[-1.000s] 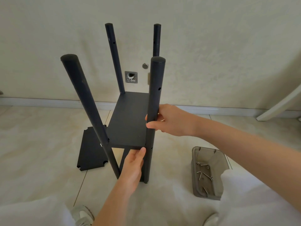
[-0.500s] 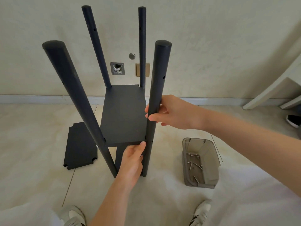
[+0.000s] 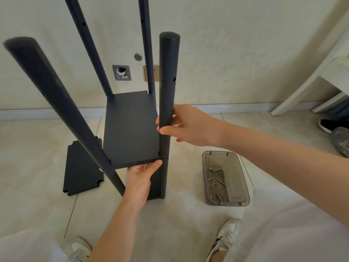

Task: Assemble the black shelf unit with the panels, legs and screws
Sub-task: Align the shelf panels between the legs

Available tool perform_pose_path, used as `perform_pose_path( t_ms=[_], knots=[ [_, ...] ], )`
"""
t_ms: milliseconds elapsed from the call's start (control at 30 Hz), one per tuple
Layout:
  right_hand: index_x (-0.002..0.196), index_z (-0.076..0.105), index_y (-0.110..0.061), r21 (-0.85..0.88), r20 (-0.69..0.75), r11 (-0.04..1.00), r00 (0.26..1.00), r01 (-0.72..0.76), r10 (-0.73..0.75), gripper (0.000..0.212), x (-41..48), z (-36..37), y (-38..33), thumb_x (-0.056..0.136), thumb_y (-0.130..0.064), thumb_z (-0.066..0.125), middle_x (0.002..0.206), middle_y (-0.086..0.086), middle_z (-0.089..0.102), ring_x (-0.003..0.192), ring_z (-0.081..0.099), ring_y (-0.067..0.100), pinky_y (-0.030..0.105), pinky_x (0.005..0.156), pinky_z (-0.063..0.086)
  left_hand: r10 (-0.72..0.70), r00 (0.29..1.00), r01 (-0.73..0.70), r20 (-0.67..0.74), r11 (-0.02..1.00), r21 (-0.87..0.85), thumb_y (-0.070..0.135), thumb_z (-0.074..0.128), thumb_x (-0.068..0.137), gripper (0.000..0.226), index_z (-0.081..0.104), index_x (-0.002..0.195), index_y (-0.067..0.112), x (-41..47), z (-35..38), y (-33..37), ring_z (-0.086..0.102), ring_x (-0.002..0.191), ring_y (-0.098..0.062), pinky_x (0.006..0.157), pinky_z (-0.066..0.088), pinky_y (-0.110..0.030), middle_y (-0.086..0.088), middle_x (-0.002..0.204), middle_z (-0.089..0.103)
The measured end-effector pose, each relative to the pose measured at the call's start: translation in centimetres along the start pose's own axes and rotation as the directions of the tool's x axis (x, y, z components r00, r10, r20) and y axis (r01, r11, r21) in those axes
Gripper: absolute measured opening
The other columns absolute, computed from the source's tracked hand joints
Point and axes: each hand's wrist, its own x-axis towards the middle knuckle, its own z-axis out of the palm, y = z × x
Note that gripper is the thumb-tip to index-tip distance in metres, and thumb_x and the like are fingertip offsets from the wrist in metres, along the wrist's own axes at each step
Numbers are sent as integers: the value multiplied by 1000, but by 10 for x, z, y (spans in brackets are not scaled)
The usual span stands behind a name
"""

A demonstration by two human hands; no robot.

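The black shelf unit stands on the floor with several round legs pointing up and a black shelf panel (image 3: 130, 127) set between them. My right hand (image 3: 190, 125) grips the near right leg (image 3: 167, 91) about halfway up. My left hand (image 3: 140, 176) reaches under the panel's near edge, thumb on that edge beside the same leg. A silver screw head (image 3: 101, 170) shows on the near left leg (image 3: 56, 103). A loose black panel (image 3: 82, 167) with notched corners lies flat on the floor to the left.
A grey plastic tub (image 3: 243, 186) holding several screws sits on the floor to the right. The wall with a socket hole (image 3: 121, 72) is close behind. A white furniture frame (image 3: 309, 80) and dark shoes (image 3: 330, 125) are at the far right. My own shoes (image 3: 226, 237) are near.
The view has moved closer and lower, so the legs' tops now run out of frame. Both hands keep their hold on the near right leg and panel edge.
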Motion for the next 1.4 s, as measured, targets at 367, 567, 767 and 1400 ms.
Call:
perform_pose_path(
  t_ms=[367, 567, 767, 1400],
  knots=[
    [110, 63, -12, -150, 190, 835, 813, -530, 550, 21, -2, 2, 120, 95, -27, 61, 91, 2, 69, 77, 59, 17, 35, 76, 55, -20, 1000, 21, 7, 999, -50, 0, 64, 90, 12, 70, 90, 11, -7, 5, 0, 70, 97, -11, 99, 48, -35, 6, 87, 75],
    [102, 59, 4, -349, 112, 624, 630, -699, 768, 37, -21, 75, 221, 103, -30, 45, 95, 13, 62, 94, 63, 30, 30, 71, 45, -1, 999, 0, -49, 999, -35, -1, 67, 88, 10, 70, 91, 9, -3, 7, -1, 72, 99, -13, 93, 51, -32, 5, 88, 76],
    [135, 45, 5, -197, 36, 555, 559, -808, 828, 42, -39, 132, 265, 104, -23, 41, 136, 22, 52, 126, 51, 35, 32, 93, 42, -17, 997, 16, -74, 1000, -24, 0, 64, 91, 12, 70, 93, 11, -3, 10, -2, 72, 95, -9, 82, 51, -24, 8, 88, 77],
    [127, 48, -3, -203, 348, 786, 707, -584, 616, 51, -31, 199, 220, 93, -38, 63, 104, 8, 55, 93, 55, 22, 29, 76, 45, -59, 990, 61, -129, 998, 11, 8, 68, 90, 14, 70, 100, 17, -5, 8, -4, 71, 99, -7, 84, 54, -19, 10, 95, 76]
  ],
)
